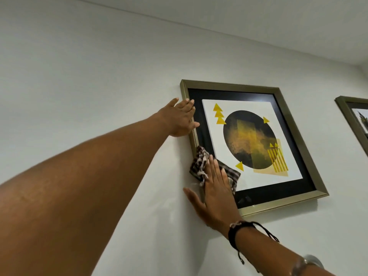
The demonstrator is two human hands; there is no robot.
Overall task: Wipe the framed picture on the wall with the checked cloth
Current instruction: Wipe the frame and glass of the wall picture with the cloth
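Fingers [216, 172] of the right hand [214, 198] lie flat and spread, pressing the checked cloth [199, 166] onto the framed picture [253, 144] at its lower left corner. Left hand [180, 120], fingers flat, holds nothing, braces the frame's left edge higher up.

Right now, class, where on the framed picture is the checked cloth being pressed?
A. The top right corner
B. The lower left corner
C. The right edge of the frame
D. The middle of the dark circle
B: the right hand lies flat on the checked cloth against the lower left corner of the framed picture, while the left hand steadies the frame's upper left edge.
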